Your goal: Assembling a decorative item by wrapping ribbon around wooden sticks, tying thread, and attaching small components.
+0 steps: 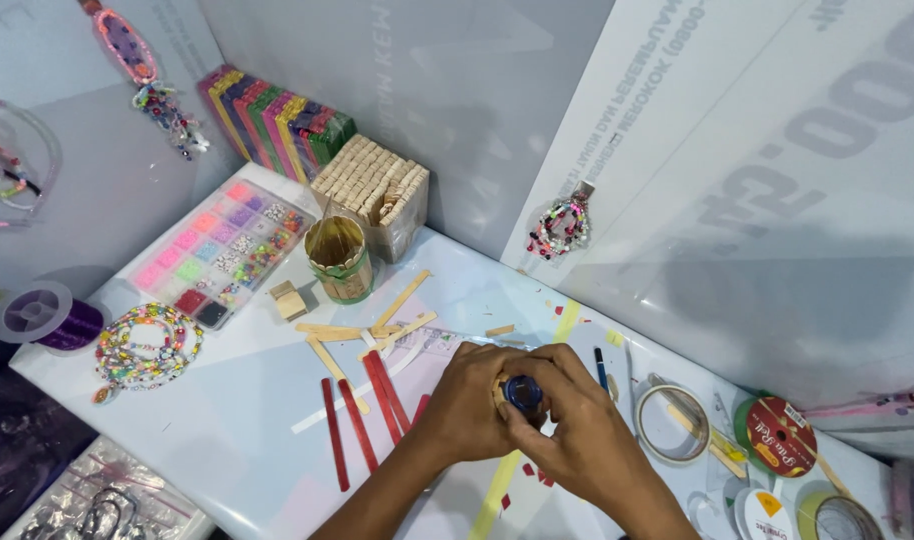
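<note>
Both hands meet near the front of the white worktop (227, 420) — the left hand (472, 405) and right hand (577, 435) have their fingers clenched together around a small round wooden piece with a dark blue centre (523, 393), steadying it from both sides. Red flat craft sticks (362, 410) lie just left; a clear compartmented bead box (222, 250) sits far left.
</note>
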